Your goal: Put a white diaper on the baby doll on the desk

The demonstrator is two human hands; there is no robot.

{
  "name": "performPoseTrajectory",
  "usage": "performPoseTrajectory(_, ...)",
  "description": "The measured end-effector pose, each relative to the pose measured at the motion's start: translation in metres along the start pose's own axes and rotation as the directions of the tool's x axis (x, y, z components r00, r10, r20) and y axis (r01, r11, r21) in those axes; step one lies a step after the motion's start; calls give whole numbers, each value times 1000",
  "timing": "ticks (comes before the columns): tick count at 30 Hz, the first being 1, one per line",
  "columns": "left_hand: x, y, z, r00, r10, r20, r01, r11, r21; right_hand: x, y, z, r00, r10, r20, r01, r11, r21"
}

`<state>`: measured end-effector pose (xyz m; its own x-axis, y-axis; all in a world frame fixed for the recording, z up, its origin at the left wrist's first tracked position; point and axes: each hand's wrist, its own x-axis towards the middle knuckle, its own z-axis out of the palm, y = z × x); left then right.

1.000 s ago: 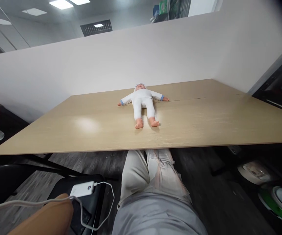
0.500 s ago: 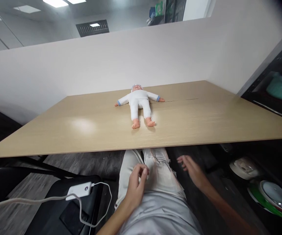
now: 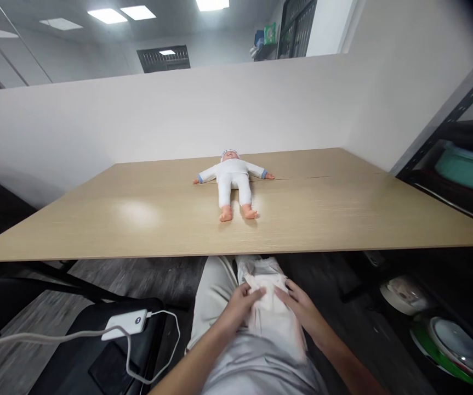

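Observation:
A baby doll (image 3: 232, 178) in a white suit and cap lies on its back, arms spread, at the far middle of the wooden table (image 3: 137, 219). Below the table's near edge, a white cloth with a pale pink tint (image 3: 271, 321) lies on my lap over light trousers. My left hand (image 3: 240, 304) has its fingers curled onto the cloth's left side. My right hand (image 3: 300, 307) presses and grips the cloth's right side. Both hands are well short of the doll.
A white power bank (image 3: 125, 323) with a white cable (image 3: 55, 337) rests on a black chair (image 3: 75, 356) to my left. A black shelf (image 3: 445, 126) with a teal bowl (image 3: 468, 167) stands at the right, with dishes (image 3: 404, 293) on the floor. A white partition (image 3: 158, 120) backs the table.
Both hands came into view and closed in from the sides onto the cloth on my lap. The view tilted slightly downward. The doll has not moved.

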<state>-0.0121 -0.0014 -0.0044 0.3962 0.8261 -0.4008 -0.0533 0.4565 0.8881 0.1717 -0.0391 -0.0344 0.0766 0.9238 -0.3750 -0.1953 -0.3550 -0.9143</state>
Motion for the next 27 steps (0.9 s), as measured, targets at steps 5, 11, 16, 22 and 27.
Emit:
performPoseTrajectory(5, -101, 40, 9, 978, 208, 34, -207, 978, -36, -111, -59, 18, 980, -201, -6, 201, 979, 28)
performPoseTrajectory(11, -87, 63, 5, 946, 298, -126, -310, 947, -84, -88, -101, 53, 963, -262, 54, 263, 965, -15)
performPoseTrajectory(16, -34, 62, -16, 943, 258, -212, -284, 953, -102, -21, -97, 60, 956, -237, 172, 227, 971, 75)
performPoseTrajectory(22, 10, 45, -33, 964, 101, -245, -151, 969, -194, 29, -75, 57, 982, -137, 128, 144, 988, -49)
performPoseTrajectory(27, 17, 36, -38, 953, -18, -303, -47, 977, -206, 37, -59, 35, 968, -180, 176, 241, 863, -443)
